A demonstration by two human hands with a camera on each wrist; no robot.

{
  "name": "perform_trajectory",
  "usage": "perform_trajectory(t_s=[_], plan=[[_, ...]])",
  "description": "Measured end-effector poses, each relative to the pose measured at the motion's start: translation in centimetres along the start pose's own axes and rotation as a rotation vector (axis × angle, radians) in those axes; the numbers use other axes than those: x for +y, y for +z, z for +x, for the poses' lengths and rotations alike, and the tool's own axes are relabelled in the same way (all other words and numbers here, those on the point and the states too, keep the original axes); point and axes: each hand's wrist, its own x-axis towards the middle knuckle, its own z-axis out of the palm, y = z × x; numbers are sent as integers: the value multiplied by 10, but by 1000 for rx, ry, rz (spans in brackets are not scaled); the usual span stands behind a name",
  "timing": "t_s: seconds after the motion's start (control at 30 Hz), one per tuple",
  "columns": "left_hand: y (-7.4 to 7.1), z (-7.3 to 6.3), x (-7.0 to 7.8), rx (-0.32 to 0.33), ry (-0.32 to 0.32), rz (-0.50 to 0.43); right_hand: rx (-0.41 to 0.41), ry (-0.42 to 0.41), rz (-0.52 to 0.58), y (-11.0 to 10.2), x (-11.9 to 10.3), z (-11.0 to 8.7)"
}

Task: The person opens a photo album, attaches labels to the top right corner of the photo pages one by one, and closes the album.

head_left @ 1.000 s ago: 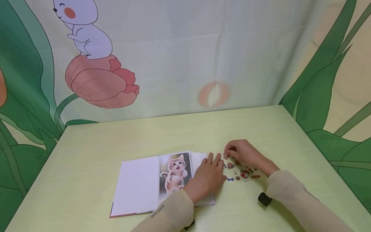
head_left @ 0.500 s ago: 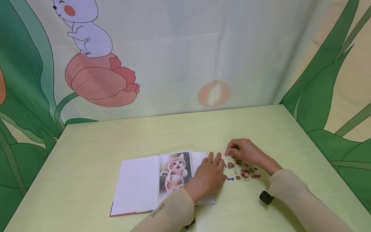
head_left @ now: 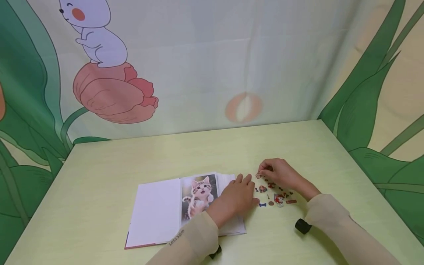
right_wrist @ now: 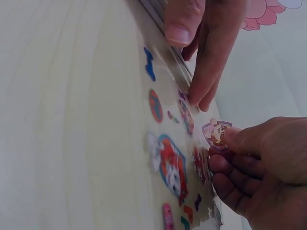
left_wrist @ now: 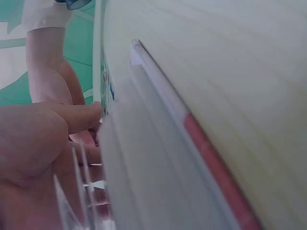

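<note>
My right hand [head_left: 281,175] pinches a small cartoon puppy sticker [right_wrist: 215,135] between thumb and fingers, at the far left corner of a clear sticker sheet [right_wrist: 165,129]. In the right wrist view the sticker stands up at an angle to the sheet. Still on the sheet are a blue bone sticker [right_wrist: 149,64], a larger red puppy sticker [right_wrist: 171,167] and several small ones. My left hand [head_left: 236,197] rests with fingers extended over the right-hand pages of an open photo album [head_left: 155,211], its fingertips reaching the sheet's left side.
A kitten picture [head_left: 200,195] shows on the album's inner page, partly covered by the left forearm. Behind the light wooden table [head_left: 172,154] hangs a printed cloth [head_left: 198,73] with a tulip and a white animal. Black wrist cameras sit under both cuffs.
My right hand has shifted slightly up and to the right with the puppy sticker in its pinch. The left hand stays on the album, nearly still.
</note>
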Motion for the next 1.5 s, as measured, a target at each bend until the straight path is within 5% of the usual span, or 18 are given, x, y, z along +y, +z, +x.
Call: perform_trajectory(t_s=[0.5,0.83,1.27,1.5], plan=[[0,-12,-8,68,47,-70,-23,-25,-18,3,1,1],[-16,-42,-18,130,53,-114,7,-53,-23,1,-5,-1],[-23,-88,-58,271,25,-248,38,-115,76,-8,-23,1],[-22,-107,-75,283,-7,-218,13,-159,125,-7,-34,7]])
